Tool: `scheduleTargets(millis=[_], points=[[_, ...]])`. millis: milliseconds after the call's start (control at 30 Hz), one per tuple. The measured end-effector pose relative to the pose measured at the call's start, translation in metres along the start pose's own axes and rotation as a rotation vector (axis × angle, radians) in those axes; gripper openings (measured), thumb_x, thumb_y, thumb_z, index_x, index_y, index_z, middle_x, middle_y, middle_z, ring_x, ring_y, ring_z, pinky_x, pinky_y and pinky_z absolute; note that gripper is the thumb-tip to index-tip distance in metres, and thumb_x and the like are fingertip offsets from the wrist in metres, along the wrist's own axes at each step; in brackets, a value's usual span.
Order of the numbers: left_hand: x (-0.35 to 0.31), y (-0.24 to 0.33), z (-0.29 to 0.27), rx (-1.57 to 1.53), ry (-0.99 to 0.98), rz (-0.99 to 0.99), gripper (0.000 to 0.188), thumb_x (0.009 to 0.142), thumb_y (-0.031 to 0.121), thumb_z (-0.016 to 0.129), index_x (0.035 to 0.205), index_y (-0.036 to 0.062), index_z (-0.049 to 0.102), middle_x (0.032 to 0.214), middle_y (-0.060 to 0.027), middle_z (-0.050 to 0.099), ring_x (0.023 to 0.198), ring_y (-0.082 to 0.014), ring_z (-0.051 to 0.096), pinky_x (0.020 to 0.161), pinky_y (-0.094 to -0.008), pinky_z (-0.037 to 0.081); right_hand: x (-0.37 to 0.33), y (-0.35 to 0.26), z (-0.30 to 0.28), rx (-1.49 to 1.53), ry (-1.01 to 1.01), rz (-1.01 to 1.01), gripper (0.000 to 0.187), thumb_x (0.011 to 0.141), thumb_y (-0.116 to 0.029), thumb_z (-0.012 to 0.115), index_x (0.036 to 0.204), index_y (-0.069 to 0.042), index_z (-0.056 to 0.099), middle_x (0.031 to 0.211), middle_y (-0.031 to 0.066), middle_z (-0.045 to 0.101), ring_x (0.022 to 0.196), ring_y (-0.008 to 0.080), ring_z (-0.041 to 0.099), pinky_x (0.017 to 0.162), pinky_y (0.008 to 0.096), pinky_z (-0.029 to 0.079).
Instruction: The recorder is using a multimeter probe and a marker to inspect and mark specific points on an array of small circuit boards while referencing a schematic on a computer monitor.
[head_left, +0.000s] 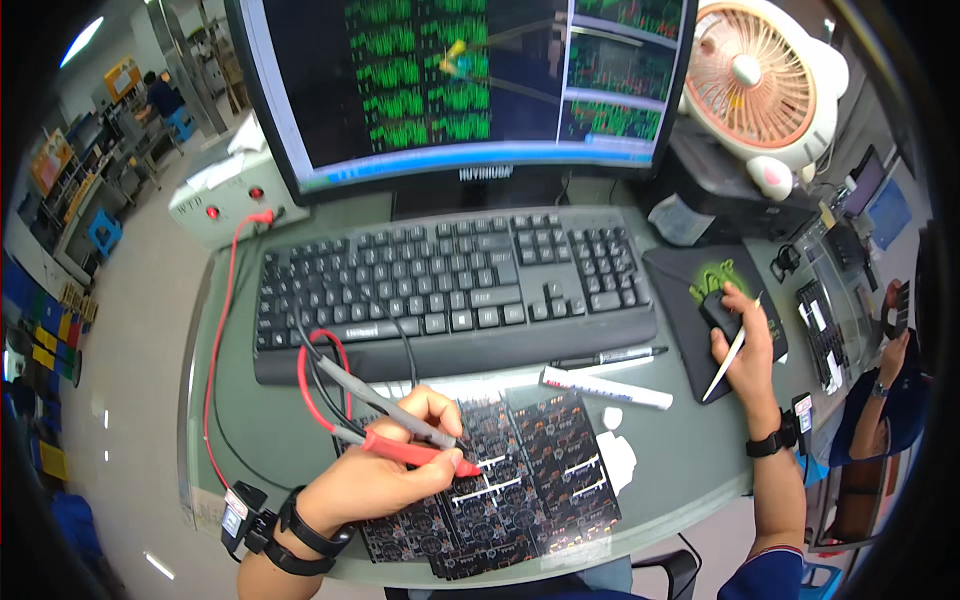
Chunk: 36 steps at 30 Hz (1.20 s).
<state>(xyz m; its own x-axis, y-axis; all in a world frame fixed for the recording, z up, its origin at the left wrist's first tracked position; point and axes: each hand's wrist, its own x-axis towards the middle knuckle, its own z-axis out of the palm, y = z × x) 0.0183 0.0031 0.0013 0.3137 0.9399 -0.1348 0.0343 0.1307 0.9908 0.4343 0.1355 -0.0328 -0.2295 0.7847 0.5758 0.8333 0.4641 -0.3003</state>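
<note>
My left hand (385, 478) is closed around two test probes, a red probe (400, 448) and a grey probe (385, 402). Their tips point down at a dark panel of circuit boards (575, 495), which lies over other panels at the desk's front edge. Whether the tips touch the board cannot be made out. My right hand (752, 352) rests on a black computer mouse (718, 310). A thin white pointed stick (735, 350) is tucked between its fingers. Under the mouse is a black mouse pad (688, 290) with a green print.
Behind the panels stands a black keyboard (450, 345), below a monitor (520, 110) with green board layouts. A white marker (607, 388), black pen (615, 356) and crumpled tissue (617, 462) lie right of centre. A red lead (228, 330) runs from a white box (225, 205). A fan (765, 85) stands back right.
</note>
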Motion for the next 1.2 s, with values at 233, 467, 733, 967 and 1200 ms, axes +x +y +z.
scheduleTargets(millis=[233, 467, 733, 967, 1200], points=[[-0.006, -0.002, 0.003, 0.031, -0.029, -0.04, 0.022, 0.088, 0.013, 0.058, 0.105, 0.0078, 0.046, 0.095, -0.0001, 0.049, 0.091, -0.0065, 0.05, 0.078, -0.0247, 0.041, -0.009, -0.005, -0.004, -0.023, 0.008, -0.027, 0.041, 0.064, -0.003, 0.068, 0.104, -0.005, 0.059, 0.123, 0.0146, 0.061, 0.105, 0.0348, 0.058, 0.091, 0.0407, 0.047], [-0.003, -0.003, 0.001, 0.043, -0.031, -0.018, 0.023, 0.088, 0.015, 0.059, 0.105, 0.0076, 0.046, 0.094, -0.0018, 0.053, 0.091, -0.0077, 0.052, 0.08, -0.0257, 0.042, -0.007, -0.007, -0.008, -0.009, 0.012, -0.026, 0.039, 0.064, -0.004, 0.07, 0.102, -0.006, 0.059, 0.122, 0.0129, 0.061, 0.108, 0.0342, 0.058, 0.09, 0.0399, 0.047], [-0.002, -0.001, 0.001, 0.026, -0.02, -0.022, 0.023, 0.087, 0.015, 0.06, 0.105, 0.0064, 0.046, 0.092, -0.0015, 0.054, 0.09, -0.0081, 0.054, 0.079, -0.0258, 0.044, -0.005, -0.008, -0.006, -0.017, 0.01, -0.02, 0.036, 0.064, -0.004, 0.071, 0.099, -0.005, 0.061, 0.122, 0.0117, 0.062, 0.108, 0.0321, 0.059, 0.089, 0.0387, 0.049], [-0.003, -0.002, 0.001, 0.049, -0.011, -0.02, 0.023, 0.087, 0.013, 0.058, 0.105, 0.0062, 0.046, 0.094, -0.002, 0.053, 0.09, -0.0082, 0.056, 0.078, -0.0253, 0.044, -0.006, -0.005, -0.005, -0.024, 0.013, -0.011, 0.033, 0.064, -0.005, 0.071, 0.096, -0.005, 0.062, 0.12, 0.01, 0.063, 0.106, 0.0312, 0.059, 0.089, 0.0382, 0.049], [-0.003, -0.002, 0.003, 0.044, -0.018, 0.0, 0.022, 0.087, 0.013, 0.058, 0.104, 0.0063, 0.046, 0.092, -0.0016, 0.054, 0.09, -0.0074, 0.056, 0.076, -0.0252, 0.044, 0.001, -0.016, -0.018, -0.181, 0.121, -0.175, 0.027, 0.071, -0.008, 0.071, 0.096, -0.004, 0.063, 0.12, 0.0118, 0.063, 0.109, 0.0298, 0.059, 0.092, 0.0399, 0.044]])
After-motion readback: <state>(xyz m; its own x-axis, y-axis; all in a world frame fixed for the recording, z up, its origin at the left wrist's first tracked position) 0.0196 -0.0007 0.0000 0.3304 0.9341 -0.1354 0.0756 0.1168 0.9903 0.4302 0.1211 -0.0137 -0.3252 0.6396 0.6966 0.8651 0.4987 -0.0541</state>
